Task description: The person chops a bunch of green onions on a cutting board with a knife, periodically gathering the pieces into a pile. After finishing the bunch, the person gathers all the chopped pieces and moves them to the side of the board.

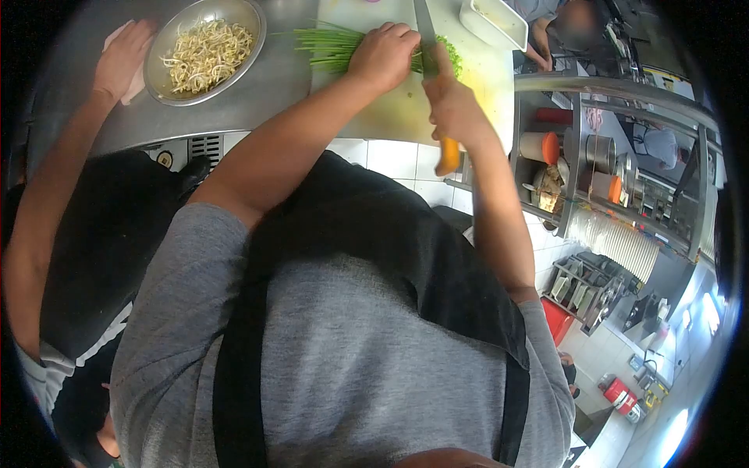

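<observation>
A bundle of long green stalks lies across the pale cutting board. My left hand presses on the bundle near its right end, fingers curled together. Just right of it, my right hand is closed around the orange handle of a knife. The blade points away from me and stands beside my left fingertips. Chopped green pieces lie beyond the blade, partly hidden by it and my right hand.
A metal bowl of bean sprouts stands on the steel counter. At the far left a co-worker's hand rests on a light cloth. A white container sits at the board's upper right. Metal shelving holds pots at right.
</observation>
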`<action>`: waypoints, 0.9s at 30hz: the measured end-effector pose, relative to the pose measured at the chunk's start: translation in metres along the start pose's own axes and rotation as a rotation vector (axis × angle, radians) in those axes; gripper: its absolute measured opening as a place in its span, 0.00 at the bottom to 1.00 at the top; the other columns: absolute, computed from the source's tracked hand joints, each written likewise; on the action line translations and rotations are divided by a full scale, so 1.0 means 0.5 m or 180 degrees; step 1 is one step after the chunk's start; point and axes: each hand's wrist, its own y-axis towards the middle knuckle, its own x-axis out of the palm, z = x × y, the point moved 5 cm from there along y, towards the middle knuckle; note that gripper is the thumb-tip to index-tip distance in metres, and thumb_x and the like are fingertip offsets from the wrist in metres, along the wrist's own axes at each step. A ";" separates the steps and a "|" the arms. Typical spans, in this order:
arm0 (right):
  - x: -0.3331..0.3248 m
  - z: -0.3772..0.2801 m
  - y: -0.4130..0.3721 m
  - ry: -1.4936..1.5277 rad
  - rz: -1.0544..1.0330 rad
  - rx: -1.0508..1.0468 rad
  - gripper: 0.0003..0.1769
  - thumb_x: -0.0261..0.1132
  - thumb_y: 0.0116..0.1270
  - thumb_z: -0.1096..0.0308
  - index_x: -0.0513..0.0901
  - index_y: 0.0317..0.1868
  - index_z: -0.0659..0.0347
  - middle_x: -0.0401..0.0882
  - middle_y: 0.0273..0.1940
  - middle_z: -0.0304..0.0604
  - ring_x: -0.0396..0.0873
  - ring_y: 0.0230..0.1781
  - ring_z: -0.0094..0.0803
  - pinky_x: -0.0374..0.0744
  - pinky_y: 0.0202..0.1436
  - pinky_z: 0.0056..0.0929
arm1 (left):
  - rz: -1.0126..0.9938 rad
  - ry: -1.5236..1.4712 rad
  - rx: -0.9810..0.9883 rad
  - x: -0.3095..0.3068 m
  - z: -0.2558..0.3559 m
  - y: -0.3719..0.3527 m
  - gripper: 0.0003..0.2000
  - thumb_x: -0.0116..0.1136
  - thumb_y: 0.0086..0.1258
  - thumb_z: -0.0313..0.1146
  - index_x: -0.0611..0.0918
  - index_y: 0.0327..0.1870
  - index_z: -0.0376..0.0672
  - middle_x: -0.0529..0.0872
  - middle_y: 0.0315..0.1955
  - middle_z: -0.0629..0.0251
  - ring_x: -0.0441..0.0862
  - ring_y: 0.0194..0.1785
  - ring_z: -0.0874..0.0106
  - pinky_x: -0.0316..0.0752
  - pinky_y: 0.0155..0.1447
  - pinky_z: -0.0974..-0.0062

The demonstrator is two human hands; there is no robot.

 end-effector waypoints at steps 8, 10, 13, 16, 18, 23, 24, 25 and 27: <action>0.052 0.024 0.013 -0.0403 0.0184 -0.0027 0.33 0.52 0.71 0.65 0.54 0.73 0.65 0.76 0.54 0.67 0.84 0.36 0.55 0.85 0.42 0.42 | 0.0102 -0.0052 -0.0117 0.003 -0.007 -0.003 0.03 0.56 0.59 0.23 0.76 0.32 0.40 0.78 0.31 0.56 0.76 0.42 0.52 0.74 0.47 0.57; 0.029 0.029 0.015 -0.0370 -0.0062 -0.0083 0.36 0.53 0.71 0.65 0.50 0.75 0.64 0.80 0.45 0.66 0.84 0.35 0.55 0.85 0.42 0.42 | 0.0088 -0.0091 -0.0069 0.000 -0.005 0.000 0.03 0.56 0.59 0.23 0.75 0.32 0.40 0.78 0.32 0.57 0.76 0.42 0.52 0.73 0.47 0.57; -0.009 -0.019 -0.035 0.0446 -0.0191 0.0577 0.39 0.54 0.70 0.64 0.46 0.76 0.64 0.83 0.38 0.65 0.83 0.35 0.56 0.84 0.42 0.44 | 0.0027 -0.0057 -0.0085 0.002 -0.007 0.000 0.04 0.57 0.59 0.23 0.75 0.33 0.40 0.78 0.33 0.57 0.76 0.42 0.53 0.74 0.47 0.57; 0.047 0.012 -0.018 -0.0057 0.0359 -0.0055 0.40 0.52 0.71 0.65 0.41 0.76 0.67 0.81 0.35 0.70 0.80 0.36 0.66 0.76 0.46 0.56 | 0.0011 0.0001 -0.0106 0.005 -0.009 0.001 0.03 0.57 0.59 0.23 0.75 0.33 0.40 0.78 0.33 0.56 0.76 0.42 0.53 0.74 0.47 0.57; 0.051 0.016 0.006 -0.0271 0.0351 0.0190 0.39 0.52 0.71 0.66 0.43 0.75 0.67 0.82 0.39 0.68 0.81 0.36 0.64 0.78 0.46 0.54 | 0.0055 0.0000 -0.0103 0.003 -0.008 -0.001 0.03 0.56 0.60 0.23 0.76 0.33 0.40 0.78 0.33 0.56 0.76 0.42 0.52 0.73 0.46 0.56; -0.009 -0.013 -0.019 0.0202 -0.0241 0.0165 0.43 0.55 0.64 0.73 0.44 0.77 0.60 0.81 0.48 0.58 0.82 0.32 0.51 0.83 0.38 0.42 | 0.0100 -0.0030 -0.0037 0.003 -0.009 -0.001 0.03 0.56 0.61 0.24 0.75 0.33 0.39 0.78 0.34 0.55 0.76 0.42 0.51 0.73 0.46 0.56; 0.002 -0.006 -0.021 0.0226 -0.0090 0.0148 0.47 0.57 0.60 0.77 0.44 0.77 0.59 0.81 0.49 0.57 0.82 0.31 0.50 0.83 0.38 0.39 | 0.0107 -0.0038 -0.0043 0.004 -0.010 -0.001 0.03 0.56 0.61 0.24 0.75 0.33 0.39 0.78 0.34 0.55 0.76 0.42 0.51 0.73 0.46 0.56; 0.013 0.002 -0.023 0.0248 0.0060 0.0129 0.51 0.59 0.56 0.80 0.44 0.77 0.58 0.81 0.49 0.55 0.82 0.31 0.50 0.83 0.38 0.37 | 0.0113 -0.0049 -0.0049 0.006 -0.010 0.000 0.03 0.56 0.60 0.23 0.75 0.33 0.39 0.78 0.34 0.55 0.76 0.42 0.51 0.73 0.47 0.56; 0.061 0.022 0.001 -0.0149 0.0439 0.0046 0.48 0.59 0.57 0.79 0.45 0.77 0.62 0.82 0.45 0.60 0.81 0.33 0.54 0.82 0.43 0.39 | 0.0099 -0.0024 -0.0102 0.008 -0.012 0.001 0.03 0.56 0.60 0.23 0.75 0.33 0.39 0.78 0.34 0.55 0.76 0.43 0.51 0.73 0.47 0.55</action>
